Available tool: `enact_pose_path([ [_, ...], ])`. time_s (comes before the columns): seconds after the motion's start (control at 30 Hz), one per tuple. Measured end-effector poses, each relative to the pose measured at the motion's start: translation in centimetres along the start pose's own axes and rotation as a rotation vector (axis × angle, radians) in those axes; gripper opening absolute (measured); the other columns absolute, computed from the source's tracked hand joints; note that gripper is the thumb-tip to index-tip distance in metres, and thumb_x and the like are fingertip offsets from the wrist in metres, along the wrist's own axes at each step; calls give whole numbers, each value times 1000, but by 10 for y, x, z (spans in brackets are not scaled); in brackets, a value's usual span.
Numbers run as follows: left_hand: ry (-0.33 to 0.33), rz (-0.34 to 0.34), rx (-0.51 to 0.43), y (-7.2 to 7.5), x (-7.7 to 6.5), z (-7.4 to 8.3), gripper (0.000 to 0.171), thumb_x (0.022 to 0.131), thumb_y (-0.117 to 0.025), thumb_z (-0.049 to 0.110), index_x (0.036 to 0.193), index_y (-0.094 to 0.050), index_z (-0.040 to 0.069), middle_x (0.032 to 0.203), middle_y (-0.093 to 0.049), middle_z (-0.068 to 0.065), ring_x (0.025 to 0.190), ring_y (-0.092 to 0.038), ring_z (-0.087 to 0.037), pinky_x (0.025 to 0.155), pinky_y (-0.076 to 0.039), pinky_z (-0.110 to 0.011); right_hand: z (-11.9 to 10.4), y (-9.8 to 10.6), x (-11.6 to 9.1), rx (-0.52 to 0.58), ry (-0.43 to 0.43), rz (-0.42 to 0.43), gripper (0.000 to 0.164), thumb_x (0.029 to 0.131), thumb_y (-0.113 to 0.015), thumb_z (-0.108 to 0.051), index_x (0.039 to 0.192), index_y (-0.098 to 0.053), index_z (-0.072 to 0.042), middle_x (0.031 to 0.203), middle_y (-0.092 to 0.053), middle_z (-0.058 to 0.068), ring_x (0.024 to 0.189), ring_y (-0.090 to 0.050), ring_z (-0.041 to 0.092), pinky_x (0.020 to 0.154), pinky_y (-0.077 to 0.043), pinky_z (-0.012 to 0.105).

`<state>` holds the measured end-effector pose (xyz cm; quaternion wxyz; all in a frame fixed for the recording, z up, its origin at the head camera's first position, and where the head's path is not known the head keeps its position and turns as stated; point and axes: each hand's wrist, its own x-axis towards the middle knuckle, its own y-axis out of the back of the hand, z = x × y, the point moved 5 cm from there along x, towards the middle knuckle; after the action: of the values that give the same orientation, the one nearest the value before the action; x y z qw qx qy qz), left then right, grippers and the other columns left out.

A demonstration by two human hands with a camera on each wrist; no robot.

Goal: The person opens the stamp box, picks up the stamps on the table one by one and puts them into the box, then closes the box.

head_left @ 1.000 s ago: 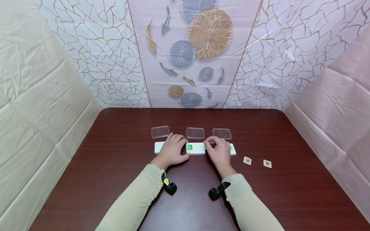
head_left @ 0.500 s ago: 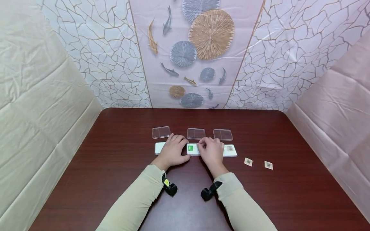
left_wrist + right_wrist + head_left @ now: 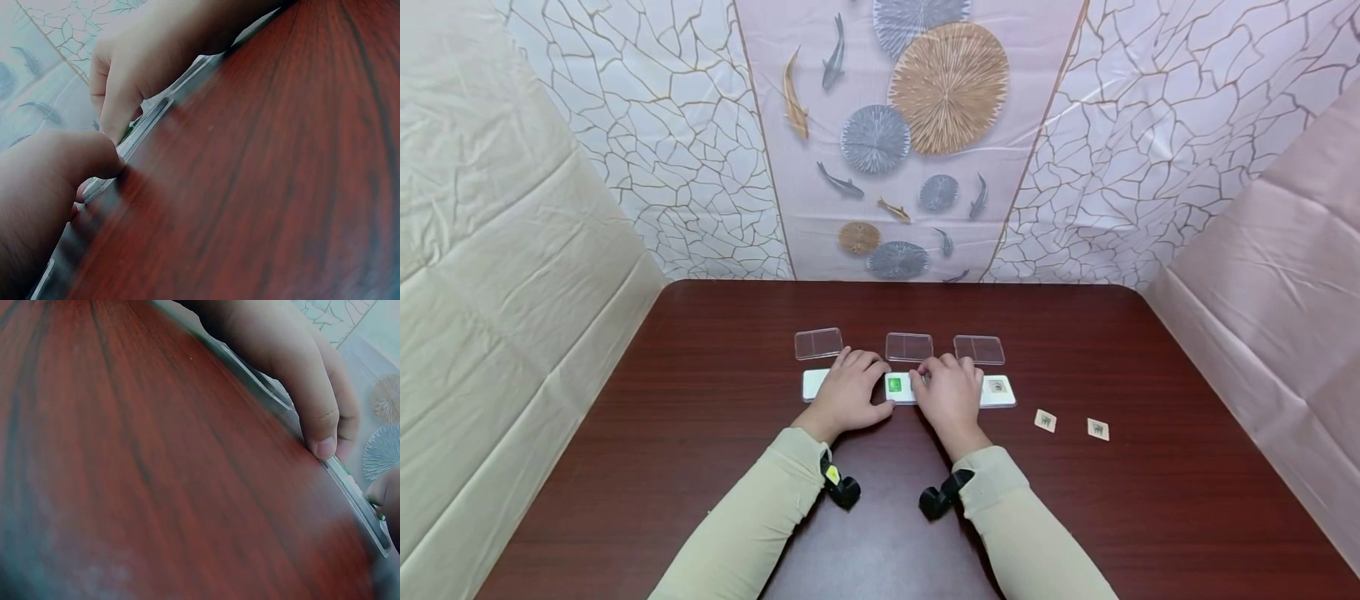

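A flat clear case with a white insert (image 3: 904,399) lies mid-table, a green square tile (image 3: 895,385) in its left half. My left hand (image 3: 847,392) grips that case's left end between thumb and finger, as the right wrist view shows. Over its right half is my right hand (image 3: 950,392), fingertips pinched on a small thin square tile that is almost wholly hidden; a bit of dark green (image 3: 380,516) shows at the fingertips in the right wrist view. The left case (image 3: 815,383) is partly covered by my left hand. On the right case (image 3: 987,401) a printed square tile (image 3: 997,387) shows.
Behind the cases lie three clear lids: left (image 3: 818,343), middle (image 3: 909,347) and right (image 3: 978,350). Two loose square tiles with dark prints, one nearer (image 3: 1045,421) and one farther right (image 3: 1098,429), lie on the brown table (image 3: 1150,517). Patterned cloth hangs behind.
My right hand has moved left with the small tile, from the middle case's right edge to over its right half, uncovering the right case's tile. The left hand has stayed in place.
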<state>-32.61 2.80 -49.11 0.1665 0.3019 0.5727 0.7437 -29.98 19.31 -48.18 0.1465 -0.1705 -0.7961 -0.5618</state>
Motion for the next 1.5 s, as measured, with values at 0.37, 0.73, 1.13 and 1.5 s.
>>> enact_pose_path([
  [0.37,1,3,-12,1,0,0,56,84,-67,51,127,-65,15,130,-59,-3,128,-49,-24,120,-22,-51,-2,0,0,-4,15,8,16,92,-72,-33,88,-73,-18,95,-69,5,92,-54,35,84,-39,50],
  [0.73,-1,10,-10,1,0,0,58,83,-66,51,129,-64,15,130,-59,-2,129,-49,-23,120,-23,-51,-1,0,0,12,17,3,20,95,-70,-37,89,-73,-18,95,-68,3,91,-53,32,83,-38,49],
  [1.13,19,43,-16,15,-24,-27,65,84,-66,49,136,-57,12,136,-54,-6,132,-45,-25,122,-19,-48,14,22,-7,85,125,110,20,96,-67,-32,103,-72,-14,98,-66,7,95,-51,35,86,-38,52],
  [1.5,83,91,-13,30,-65,-72,71,80,-69,45,139,-56,8,135,-53,-13,129,-46,-32,121,-21,-50,62,49,-16,87,125,155,30,91,-73,-28,115,-68,-10,97,-66,13,96,-52,39,88,-38,57],
])
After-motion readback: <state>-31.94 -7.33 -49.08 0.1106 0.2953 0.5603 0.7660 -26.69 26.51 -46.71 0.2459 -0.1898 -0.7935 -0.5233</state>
